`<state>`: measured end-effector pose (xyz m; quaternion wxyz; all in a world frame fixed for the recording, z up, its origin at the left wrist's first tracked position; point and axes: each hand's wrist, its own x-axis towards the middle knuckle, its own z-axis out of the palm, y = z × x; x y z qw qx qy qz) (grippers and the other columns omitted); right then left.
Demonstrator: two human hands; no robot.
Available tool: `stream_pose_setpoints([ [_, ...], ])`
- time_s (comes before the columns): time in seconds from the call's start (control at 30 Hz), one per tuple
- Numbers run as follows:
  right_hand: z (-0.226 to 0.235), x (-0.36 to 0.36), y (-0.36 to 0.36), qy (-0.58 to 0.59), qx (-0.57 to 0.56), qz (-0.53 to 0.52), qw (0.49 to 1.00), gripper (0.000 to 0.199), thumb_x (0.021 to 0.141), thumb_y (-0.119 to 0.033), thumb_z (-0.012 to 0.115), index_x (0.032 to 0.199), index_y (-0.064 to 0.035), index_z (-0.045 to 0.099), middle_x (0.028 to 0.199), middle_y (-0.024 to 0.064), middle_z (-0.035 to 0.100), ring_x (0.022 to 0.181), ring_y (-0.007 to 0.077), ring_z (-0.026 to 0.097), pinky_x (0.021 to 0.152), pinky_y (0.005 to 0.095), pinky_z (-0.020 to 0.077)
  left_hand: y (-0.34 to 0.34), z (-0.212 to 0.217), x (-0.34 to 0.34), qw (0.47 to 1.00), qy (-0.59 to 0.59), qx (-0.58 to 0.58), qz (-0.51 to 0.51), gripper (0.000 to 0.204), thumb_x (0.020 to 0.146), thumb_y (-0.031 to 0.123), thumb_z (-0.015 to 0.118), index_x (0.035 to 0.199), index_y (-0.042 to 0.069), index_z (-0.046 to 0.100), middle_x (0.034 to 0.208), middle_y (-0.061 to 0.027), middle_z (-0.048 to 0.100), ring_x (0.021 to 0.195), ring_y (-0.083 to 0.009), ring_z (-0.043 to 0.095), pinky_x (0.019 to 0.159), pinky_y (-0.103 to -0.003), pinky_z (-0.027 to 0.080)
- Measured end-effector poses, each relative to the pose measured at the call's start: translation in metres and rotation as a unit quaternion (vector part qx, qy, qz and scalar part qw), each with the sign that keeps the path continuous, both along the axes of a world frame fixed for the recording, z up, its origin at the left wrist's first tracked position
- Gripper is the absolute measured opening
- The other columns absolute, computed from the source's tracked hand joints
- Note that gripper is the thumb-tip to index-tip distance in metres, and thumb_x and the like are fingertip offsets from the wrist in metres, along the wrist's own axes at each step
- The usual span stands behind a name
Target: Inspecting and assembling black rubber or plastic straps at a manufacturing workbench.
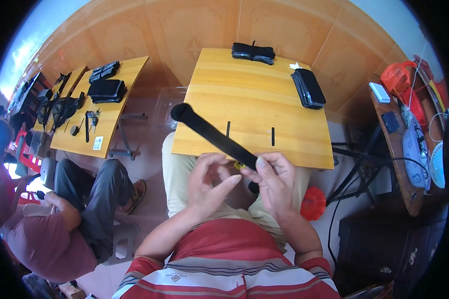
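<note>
A long black fabric strap [214,135] with a rounded far end slants up and to the left over the near edge of the table. My right hand [277,182] pinches its near end between thumb and fingers. A small yellow piece [239,165] shows by the right fingertips; its kind is too small to tell. My left hand [210,185] is beside the strap, its thumb and fingers apart and slightly bent, with nothing visible in it. Two short black strips, a left strip [228,129] and a right strip [273,136], lie on the yellow wooden table [219,74].
A black bundle [253,53] and a black stack [308,88] lie toward the table's far side. At left, a co-worker [55,234] sits by another table [80,139] bearing black pieces and tools. A cluttered side table [409,199] stands right; a red basin [313,203] is on the floor.
</note>
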<state>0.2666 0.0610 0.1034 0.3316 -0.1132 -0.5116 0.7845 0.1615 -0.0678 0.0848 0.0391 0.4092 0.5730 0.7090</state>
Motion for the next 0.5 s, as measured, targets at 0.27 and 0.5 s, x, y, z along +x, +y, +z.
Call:
stream_pose_setpoints([
  [0.27,-0.025,0.005,0.001,-0.09,-0.008,0.113,0.989,0.024,0.095,-0.011,0.063,0.114,0.005,0.062,0.11,0.0134,0.066,0.092,0.0169,0.067,0.083,0.0311,0.0567,0.006,-0.005,-0.001,0.927,-0.322,-0.017,-0.194,0.026,0.096,0.01,0.061,0.119,-0.003,0.06,0.111,-0.0072,0.065,0.096,-0.0126,0.062,0.088,-0.028,0.051],
  [0.5,-0.034,0.009,0.025,-0.144,0.244,0.03,0.959,0.02,0.087,-0.007,0.072,0.102,0.0052,0.068,0.1,0.0114,0.067,0.092,0.0147,0.065,0.08,0.0271,0.0519,0.024,-0.024,-0.012,0.936,-0.318,-0.044,-0.141,0.021,0.097,0.014,0.061,0.111,-0.001,0.057,0.104,-0.008,0.069,0.086,-0.0086,0.062,0.071,-0.024,0.05],
])
